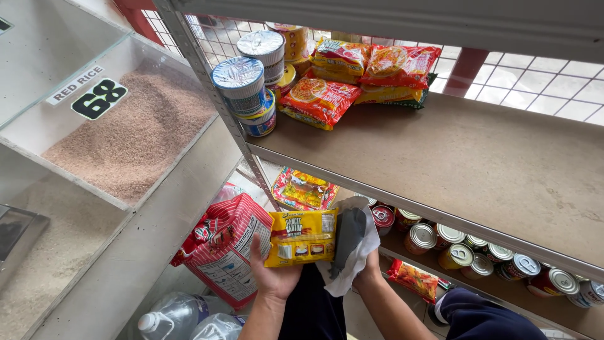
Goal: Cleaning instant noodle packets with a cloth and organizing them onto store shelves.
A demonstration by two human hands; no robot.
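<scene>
My left hand [272, 272] holds a yellow noodle packet [301, 238] flat, low in the middle of the view. Against the packet's right edge my right hand [367, 267] presses a white and grey cloth [350, 244], which is bunched around its fingers. Both hands are below the brown shelf board [478, 164]. At the back left of that shelf lie several orange and yellow noodle packets [352, 79] beside stacked cup noodles [248, 85].
A glass bin of reddish rice [135, 132] stands at the left. A red and white sack [223, 249] leans beneath it, above clear plastic bottles [179, 318]. Several cans [459, 249] line the lower shelf. Another packet [304, 189] lies behind the hands.
</scene>
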